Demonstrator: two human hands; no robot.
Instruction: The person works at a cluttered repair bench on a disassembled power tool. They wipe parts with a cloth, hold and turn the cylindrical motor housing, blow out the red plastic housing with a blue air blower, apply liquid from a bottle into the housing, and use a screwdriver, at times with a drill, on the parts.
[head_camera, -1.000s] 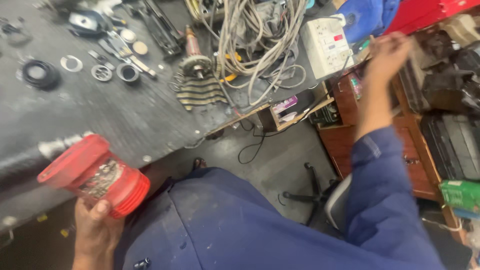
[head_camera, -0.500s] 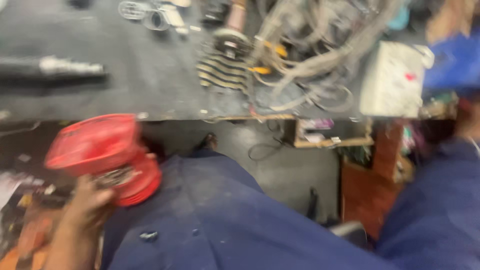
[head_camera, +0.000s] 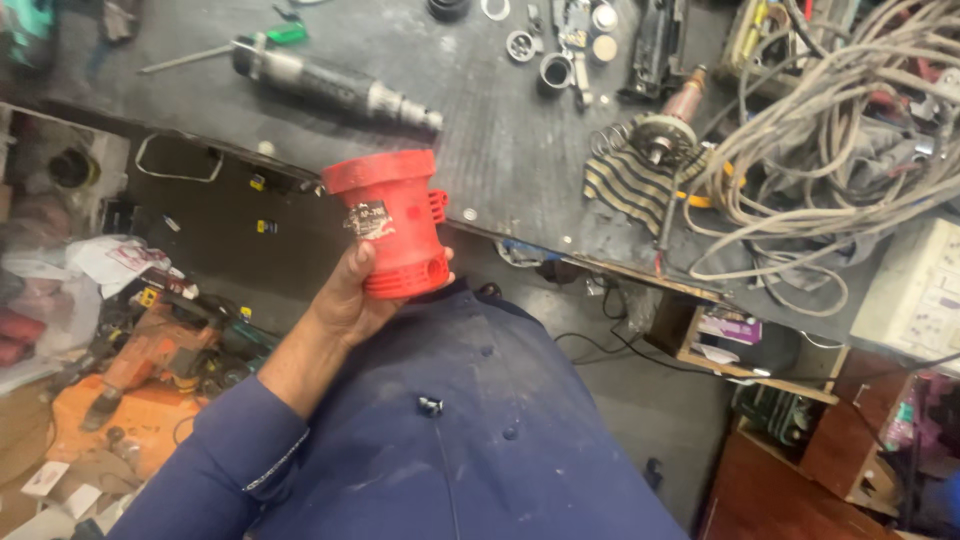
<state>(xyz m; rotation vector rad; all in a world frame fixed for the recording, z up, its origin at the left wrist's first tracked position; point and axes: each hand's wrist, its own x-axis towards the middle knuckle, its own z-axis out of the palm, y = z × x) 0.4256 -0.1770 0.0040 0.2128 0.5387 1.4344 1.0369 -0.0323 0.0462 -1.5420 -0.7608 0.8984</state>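
Off the near edge of the dark workbench (head_camera: 500, 150), a red plastic motor housing (head_camera: 392, 222) is being gripped from below by the left hand (head_camera: 352, 295), the right hand being out of view.

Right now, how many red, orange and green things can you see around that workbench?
Red: 1, the red plastic housing held in the left hand
Orange: 1, the orange power tool on the floor
Green: 1, the green-handled screwdriver on the workbench
Total: 3
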